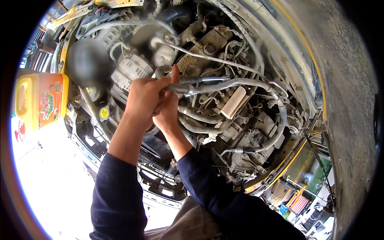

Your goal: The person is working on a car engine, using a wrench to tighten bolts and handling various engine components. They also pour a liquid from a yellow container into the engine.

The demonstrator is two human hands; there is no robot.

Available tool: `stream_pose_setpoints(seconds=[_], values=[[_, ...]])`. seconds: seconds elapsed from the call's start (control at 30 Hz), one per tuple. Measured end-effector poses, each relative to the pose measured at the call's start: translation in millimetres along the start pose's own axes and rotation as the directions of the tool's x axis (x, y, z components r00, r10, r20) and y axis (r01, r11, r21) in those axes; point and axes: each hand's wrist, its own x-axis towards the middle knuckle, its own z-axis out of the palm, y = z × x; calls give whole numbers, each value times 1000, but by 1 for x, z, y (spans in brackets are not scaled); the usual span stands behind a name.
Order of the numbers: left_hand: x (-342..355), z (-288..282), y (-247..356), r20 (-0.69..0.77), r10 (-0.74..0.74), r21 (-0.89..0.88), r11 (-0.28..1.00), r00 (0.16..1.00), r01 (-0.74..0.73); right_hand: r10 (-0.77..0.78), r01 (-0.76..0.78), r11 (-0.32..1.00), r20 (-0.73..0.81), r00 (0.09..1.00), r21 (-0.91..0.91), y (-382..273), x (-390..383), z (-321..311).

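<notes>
Both hands meet over the open engine bay, at one end of a thick grey hose (pixel 224 85) that bends across to the right. My left hand (pixel 142 96) is closed, thumb on top, around the hose end. Partly behind it, my right hand (pixel 170 108) is closed at the same spot, its index finger pointing up past the hose; its other fingers are mostly hidden. Just beyond that finger lies a tool with a dark, green-banded handle and shiny shaft (pixel 214 79). I cannot tell whether a hand touches it. A thin metal pipe (pixel 216 59) crosses behind.
A yellow jug with an orange label (pixel 52 100) stands at the left edge. A blurred dark round shape (pixel 88 62) is nearby. A yellow cap (pixel 104 113) sits near the front. A tan block (pixel 234 103) rests among hoses. The vehicle's body panel (pixel 348 80) borders the right.
</notes>
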Motion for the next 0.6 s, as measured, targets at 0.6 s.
stream_pose_setpoints(seconds=[0.6], values=[[2,-1,4,-12,-24,-4,1000,1000,24,-149,171,905,86,985,-390,1,-5,-3]])
